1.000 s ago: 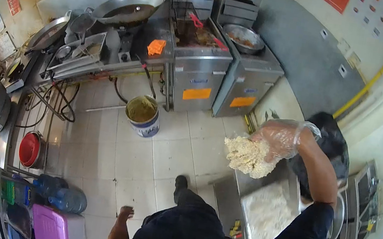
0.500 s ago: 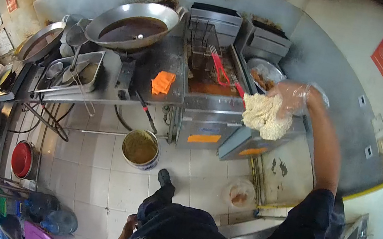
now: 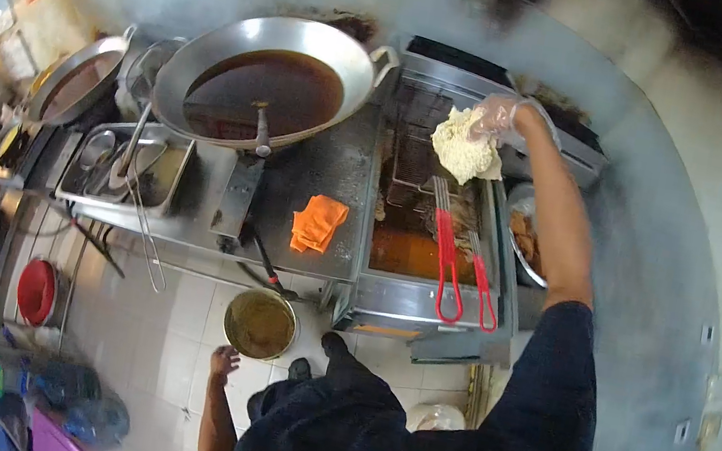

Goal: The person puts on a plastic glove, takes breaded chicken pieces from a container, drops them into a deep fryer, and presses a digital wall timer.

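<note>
In a clear plastic glove, my right hand (image 3: 499, 120) is closed on a pale, flour-coated piece of food (image 3: 466, 150). It hangs over the back right of the deep fryer (image 3: 409, 255), above the dark oil. Below it, two red-handled tongs-like utensils (image 3: 448, 259) with slotted metal ends rest across the fryer's front part. A wire fry basket (image 3: 422, 116) sits at the back of the oil. My bare left hand (image 3: 224, 362) hangs low beside the bucket, fingers somewhat apart, holding nothing.
A large wok (image 3: 359, 96) of dark oil stands left of the fryer. An orange cloth (image 3: 318, 224) lies on the steel counter. A bowl of fried food (image 3: 527, 234) is to the right. A bucket (image 3: 261, 324) stands on the floor by my feet.
My right hand has carried the coated piece from right of the fryer to above its back part. My left hand has come forward from beside my body. The view has shifted closer to the fryer.
</note>
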Action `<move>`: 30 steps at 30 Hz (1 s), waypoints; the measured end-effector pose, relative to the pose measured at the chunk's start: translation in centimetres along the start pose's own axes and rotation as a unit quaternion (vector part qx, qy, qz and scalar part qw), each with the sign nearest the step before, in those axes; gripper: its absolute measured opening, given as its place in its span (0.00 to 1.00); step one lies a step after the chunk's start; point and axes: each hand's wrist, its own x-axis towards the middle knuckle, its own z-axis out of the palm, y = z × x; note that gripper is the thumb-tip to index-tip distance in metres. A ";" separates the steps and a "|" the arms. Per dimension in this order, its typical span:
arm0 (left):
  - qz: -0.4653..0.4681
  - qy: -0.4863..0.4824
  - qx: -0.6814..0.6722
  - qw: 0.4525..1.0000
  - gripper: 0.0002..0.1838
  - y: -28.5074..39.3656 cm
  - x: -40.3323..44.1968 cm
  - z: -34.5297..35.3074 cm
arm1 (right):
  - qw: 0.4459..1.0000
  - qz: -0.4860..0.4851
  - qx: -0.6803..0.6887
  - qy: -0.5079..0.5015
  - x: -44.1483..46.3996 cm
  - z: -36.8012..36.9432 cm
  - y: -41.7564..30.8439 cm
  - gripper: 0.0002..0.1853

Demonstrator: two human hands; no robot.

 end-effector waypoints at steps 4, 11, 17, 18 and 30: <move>-0.038 0.091 -0.038 0.994 0.15 -1.0 -2.9 2.0 | 0.971 -0.039 -0.179 0.155 13.5 3.2 3.5 0.27; -0.034 0.043 0.180 0.982 0.16 -14.4 -14.0 3.0 | 0.983 -0.064 -0.121 0.124 17.0 1.6 -0.8 0.24; -0.268 0.217 -0.225 0.911 0.15 -19.7 -17.7 4.8 | 0.907 -0.319 -0.273 -0.017 -0.3 -2.4 -17.4 0.08; -0.258 0.237 -0.237 0.906 0.14 -19.0 -18.4 4.9 | 0.889 -0.336 -0.279 -0.135 0.3 -1.8 -20.4 0.10; -0.131 0.439 -0.486 0.744 0.12 -31.6 -35.7 0.9 | 0.574 -0.670 -0.430 -0.191 -38.1 15.4 -49.1 0.12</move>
